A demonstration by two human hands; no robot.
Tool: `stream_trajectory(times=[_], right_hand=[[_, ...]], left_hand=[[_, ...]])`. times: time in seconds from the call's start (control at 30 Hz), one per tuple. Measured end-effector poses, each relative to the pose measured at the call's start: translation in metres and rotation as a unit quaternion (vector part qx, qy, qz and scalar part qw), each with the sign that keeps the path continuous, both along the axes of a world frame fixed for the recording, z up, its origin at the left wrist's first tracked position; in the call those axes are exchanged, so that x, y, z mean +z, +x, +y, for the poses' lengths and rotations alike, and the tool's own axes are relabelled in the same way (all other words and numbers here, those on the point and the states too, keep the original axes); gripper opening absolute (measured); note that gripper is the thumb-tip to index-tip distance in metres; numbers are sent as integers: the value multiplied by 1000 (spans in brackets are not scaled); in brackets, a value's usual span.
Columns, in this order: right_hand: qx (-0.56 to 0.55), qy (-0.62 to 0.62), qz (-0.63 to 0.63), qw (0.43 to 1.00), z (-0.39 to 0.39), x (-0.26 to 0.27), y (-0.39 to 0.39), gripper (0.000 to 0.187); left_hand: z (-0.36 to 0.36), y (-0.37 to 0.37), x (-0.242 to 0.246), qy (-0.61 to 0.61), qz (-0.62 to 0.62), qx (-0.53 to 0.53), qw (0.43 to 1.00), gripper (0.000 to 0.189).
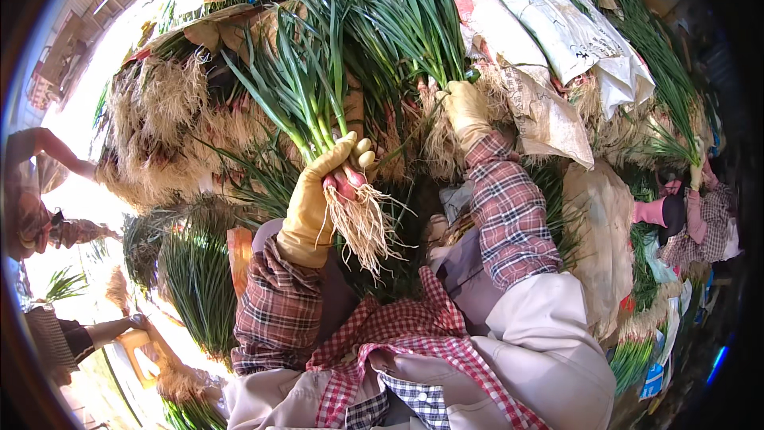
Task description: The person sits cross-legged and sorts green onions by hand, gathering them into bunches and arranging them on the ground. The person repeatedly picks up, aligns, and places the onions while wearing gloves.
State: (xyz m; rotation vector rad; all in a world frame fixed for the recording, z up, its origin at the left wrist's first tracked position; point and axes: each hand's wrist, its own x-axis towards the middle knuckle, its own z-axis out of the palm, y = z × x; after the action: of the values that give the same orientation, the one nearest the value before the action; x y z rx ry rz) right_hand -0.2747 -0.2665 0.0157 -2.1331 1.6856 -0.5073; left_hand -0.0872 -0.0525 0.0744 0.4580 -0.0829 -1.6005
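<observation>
My left hand, in a yellow rubber glove, grips a small bunch of spring onions. Their reddish bulbs and pale, stringy roots stick out below the fist, while the green leaves fan upward. Further forward, my right hand, gloved the same way, is closed around the lower stems of other spring onions on the heap. The tips of its fingers are hidden. Roots of the heaped onions hang beside that hand.
White woven sacks with writing cover part of the heap. Dried-looking roots overhang its left side. Bundled onions stand at left, near a yellow plastic stool. One person works at right; other people's arms show at left.
</observation>
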Motion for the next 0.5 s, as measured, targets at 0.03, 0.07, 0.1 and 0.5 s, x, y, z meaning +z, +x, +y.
stream_trajectory(times=[0.03,0.07,0.1,0.5], right_hand=[[-17,20,-14,1000,-5,2,-1,16],[-32,-48,-34,998,-8,3,-2,21],[-47,-101,-61,992,-10,2,-5,23],[-77,45,55,995,-81,-23,-21,24]], left_hand=[[0,1,0,2,7,2,1000,27],[1,1,1,-11,4,11,1000,28],[2,2,1,0,-19,17,1000,27],[5,3,14,0,-39,20,999,28]])
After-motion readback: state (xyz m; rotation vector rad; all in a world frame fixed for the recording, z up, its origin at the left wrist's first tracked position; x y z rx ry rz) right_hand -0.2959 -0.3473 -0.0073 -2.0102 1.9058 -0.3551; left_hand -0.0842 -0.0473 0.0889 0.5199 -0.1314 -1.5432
